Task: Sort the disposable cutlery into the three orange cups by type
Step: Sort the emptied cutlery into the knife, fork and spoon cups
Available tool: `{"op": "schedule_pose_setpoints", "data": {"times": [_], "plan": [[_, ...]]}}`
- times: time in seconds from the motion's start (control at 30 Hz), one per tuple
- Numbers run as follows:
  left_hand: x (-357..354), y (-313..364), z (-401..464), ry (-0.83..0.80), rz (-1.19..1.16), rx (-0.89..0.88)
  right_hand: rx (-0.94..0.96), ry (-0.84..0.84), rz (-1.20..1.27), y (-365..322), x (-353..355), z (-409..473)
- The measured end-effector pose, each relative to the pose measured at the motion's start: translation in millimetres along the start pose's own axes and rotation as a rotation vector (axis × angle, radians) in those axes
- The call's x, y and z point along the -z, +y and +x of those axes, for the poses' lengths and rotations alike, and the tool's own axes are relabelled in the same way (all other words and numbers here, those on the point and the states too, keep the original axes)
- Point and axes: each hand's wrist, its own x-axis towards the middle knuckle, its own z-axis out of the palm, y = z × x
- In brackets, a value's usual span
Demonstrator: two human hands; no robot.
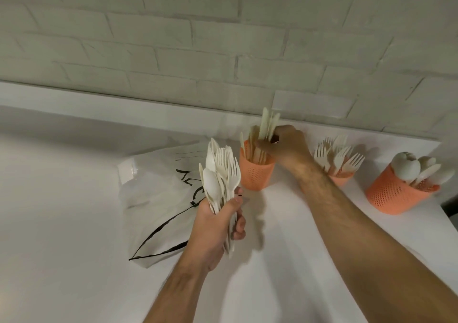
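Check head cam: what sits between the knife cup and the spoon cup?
In the head view, the fork cup stands between the knife cup and the spoon cup; the right forearm crosses in front of it.

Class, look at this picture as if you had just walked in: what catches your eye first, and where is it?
The three orange cups stand out on the white counter: the knife cup in the middle, the fork cup and the spoon cup to its right. The right hand grips knives over the knife cup. The left hand holds a mixed bunch of forks and spoons, in front of a plastic bag.
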Motion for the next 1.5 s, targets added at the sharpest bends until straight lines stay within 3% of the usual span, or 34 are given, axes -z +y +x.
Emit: {"op": "schedule_pose_setpoints", "data": {"times": [0.07, 0.2, 0.37, 0.53, 0.77, 0.87, 0.97, 1.07, 1.13, 1.2, 1.3, 1.5], "plan": [[0, 1, 0, 0.009, -0.010, 0.019, -0.026, -0.010, -0.016, 1, 5, -6], [0, 2, -1, -0.012, -0.066, 0.037, 0.114, 0.200, -0.004, -5, 25, -42], [-6, -2, -2, -0.086, -0.060, 0.016, 0.066, -0.432, 0.275, -6, 25, -86], [-10, -3, -4, -0.182, -0.032, 0.050, 0.015, -0.474, 0.476, 2, 18, -103], [-7, -3, -8, -0.333, -0.061, 0.081, -0.025, -0.501, 0.506, 4, 17, -108], [-6, -3, -7, -0.305, -0.071, 0.090, -0.086, -0.468, 0.544, 10, 14, -106], [-2, -6, -3, -0.156, 0.006, 0.065, -0.089, -0.352, 0.668, 12, 12, -104], [6, -15, 6, 0.087, 0.230, -0.068, 0.047, -0.003, 0.741, 8, 23, -84], [9, -22, 13, 0.207, 0.350, -0.184, 0.167, 0.243, 0.618, 5, 32, -62], [7, -27, 18, 0.285, 0.452, -0.297, 0.250, 0.380, 0.421, 2, 36, -42], [-1, -36, 20, 0.345, 0.439, -0.377, 0.261, 0.406, 0.268, 2, 28, -19], [-4, -65, 33, 0.381, 0.533, -0.445, 0.071, 0.190, 0.070, 20, -1, -5]]}}
